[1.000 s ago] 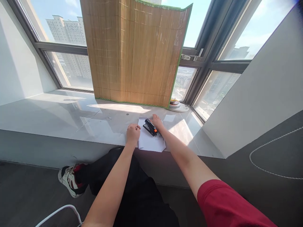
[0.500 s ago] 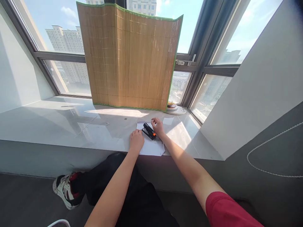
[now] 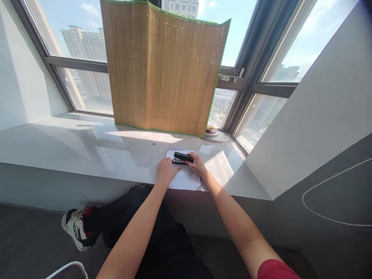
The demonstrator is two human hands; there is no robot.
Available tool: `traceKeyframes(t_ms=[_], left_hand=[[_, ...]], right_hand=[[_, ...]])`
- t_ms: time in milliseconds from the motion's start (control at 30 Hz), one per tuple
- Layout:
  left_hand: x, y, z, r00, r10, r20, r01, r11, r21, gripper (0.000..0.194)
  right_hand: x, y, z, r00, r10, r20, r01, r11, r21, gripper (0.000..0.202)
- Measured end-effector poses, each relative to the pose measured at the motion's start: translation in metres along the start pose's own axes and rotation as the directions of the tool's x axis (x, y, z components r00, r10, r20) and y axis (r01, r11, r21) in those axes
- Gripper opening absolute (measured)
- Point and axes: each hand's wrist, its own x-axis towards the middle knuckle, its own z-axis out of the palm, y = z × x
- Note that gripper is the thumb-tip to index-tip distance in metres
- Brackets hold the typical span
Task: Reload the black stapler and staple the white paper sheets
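A black stapler [image 3: 181, 156] with a red-orange rear end lies over white paper [image 3: 181, 180] on the windowsill. My right hand [image 3: 198, 164] is closed around the stapler's rear end. Its front end points left, toward my other hand. Thumb stretched out and fingers flat, my left hand [image 3: 166, 170] rests on the left side of the paper, apart from the stapler. Small dark marks or bits show on the paper just below my right hand; I cannot make out which.
A bamboo mat [image 3: 168, 69] with green edging stands upright against the window. Stacked round plates [image 3: 215, 134] sit at its right foot. Small staple-like bits [image 3: 154, 144] lie on the pale sill [image 3: 66, 149]. A beaded cord [image 3: 305, 205] hangs at the right.
My right hand has come down and taken hold of the stapler's rear end. The stapler has turned from slanting to nearly level. My left thumb has spread out to the right.
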Motion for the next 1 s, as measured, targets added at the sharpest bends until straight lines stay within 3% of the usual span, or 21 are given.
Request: traceKeyframes(t_ms=[133, 300, 433, 533, 633, 700, 767, 833, 933, 1000], left_hand=[[0.001, 0.0, 0.001, 0.999, -0.038, -0.018, 0.038, 0.999, 0.002, 0.059], [0.001, 0.0, 0.002, 1.0, -0.019, -0.01, 0.019, 1.0, 0.023, 0.058], [0.0, 0.0, 0.001, 1.0, -0.009, -0.013, 0.009, 1.0, 0.001, 0.055], [0.001, -0.002, 0.0, 0.999, -0.033, -0.014, 0.032, 0.997, -0.068, 0.055], [0.004, -0.006, 0.0, 0.996, -0.093, -0.012, 0.086, 0.961, -0.264, 0.055], [0.007, -0.007, 0.001, 0.988, -0.139, -0.062, 0.091, 0.864, -0.495, 0.045], [0.011, -0.009, 0.002, 0.965, -0.223, -0.137, 0.064, 0.709, -0.702, 0.033], [0.015, -0.011, 0.004, 0.924, -0.344, -0.166, 0.065, 0.568, -0.821, 0.04], [0.02, -0.015, 0.005, 0.852, -0.519, -0.071, 0.154, 0.376, -0.914, 0.044], [0.022, -0.018, 0.005, 0.818, -0.575, 0.023, 0.197, 0.243, -0.95, 0.039]], right_hand=[[0.001, 0.006, -0.003, 0.999, 0.015, 0.029, -0.017, 0.997, 0.082, 0.035], [0.002, 0.009, -0.001, 0.992, 0.059, 0.109, -0.076, 0.985, 0.154, 0.037], [0.004, 0.013, 0.0, 0.99, 0.125, 0.067, -0.137, 0.965, 0.225, 0.038], [0.007, 0.016, 0.0, 0.976, 0.217, -0.01, -0.209, 0.953, 0.221, 0.043], [0.01, 0.018, 0.0, 0.97, 0.242, -0.01, -0.238, 0.958, 0.16, 0.04], [0.011, 0.017, 0.0, 0.974, 0.227, 0.011, -0.226, 0.965, 0.136, 0.038], [0.011, 0.017, 0.0, 0.973, 0.229, 0.026, -0.23, 0.964, 0.131, 0.038], [0.01, 0.018, 0.0, 0.97, 0.241, 0.031, -0.243, 0.958, 0.152, 0.038], [0.008, 0.022, -0.001, 0.969, 0.245, 0.028, -0.245, 0.941, 0.232, 0.039], [0.008, 0.026, -0.001, 0.974, 0.225, 0.036, -0.225, 0.927, 0.299, 0.04]])
